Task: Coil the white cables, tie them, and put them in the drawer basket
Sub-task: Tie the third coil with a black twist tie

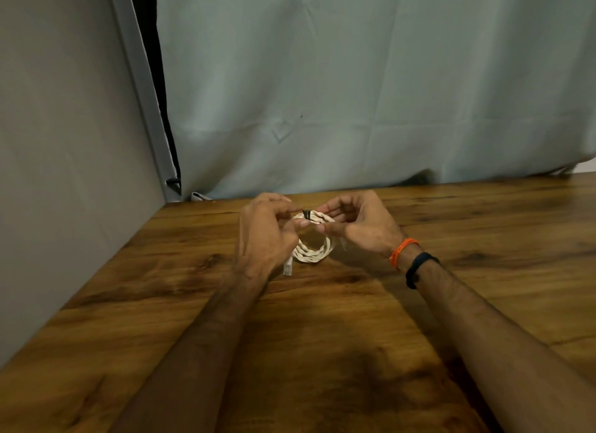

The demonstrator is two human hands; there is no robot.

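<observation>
The white cable coil [314, 242] is held just above the wooden table [322, 352]. The left hand [267, 232] pinches it at 9 o'clock, the right hand [358, 226] at 3. At 12 sits the black tie [306, 214]; cinching it snugly while both pinches hold should keep the loops together.

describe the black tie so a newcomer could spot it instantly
On the brown wooden table, both hands hold a coiled white cable. At the coil's far side sits a small black tie wrapped round the strands: the only dark band on the white loop.
</observation>
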